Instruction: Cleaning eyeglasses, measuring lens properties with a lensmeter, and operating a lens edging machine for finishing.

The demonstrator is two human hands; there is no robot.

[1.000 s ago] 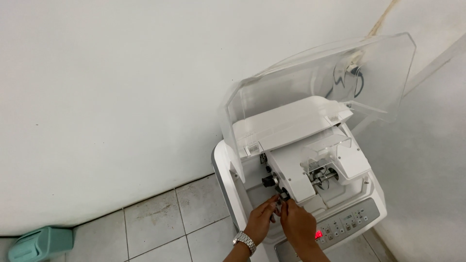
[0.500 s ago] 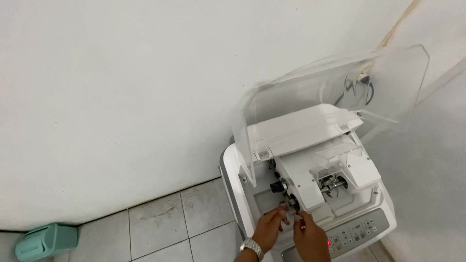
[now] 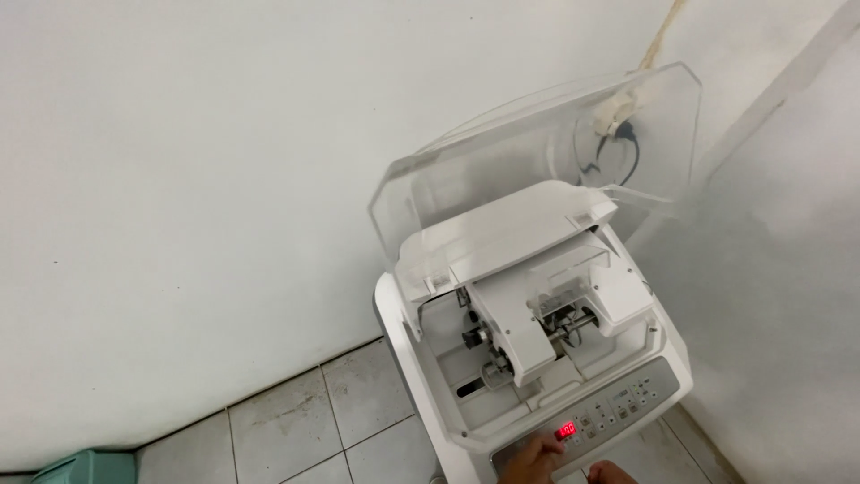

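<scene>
Both hands withdrawn from white machine (image 3: 537, 358) interior, left fingers (image 3: 530, 459) loosely curled over control panel (image 3: 596, 421), right hand (image 3: 614, 472) at frame edge, grip unclear.

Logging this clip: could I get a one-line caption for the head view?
Both hands, left and right, at the control panel of a white machine, its clear lid raised.

I see a pale tiled floor (image 3: 269, 426) with dark grout lines running to the far white wall. The white machine (image 3: 528, 358) stands on it at right; a teal bin (image 3: 76, 468) sits near left.
</scene>
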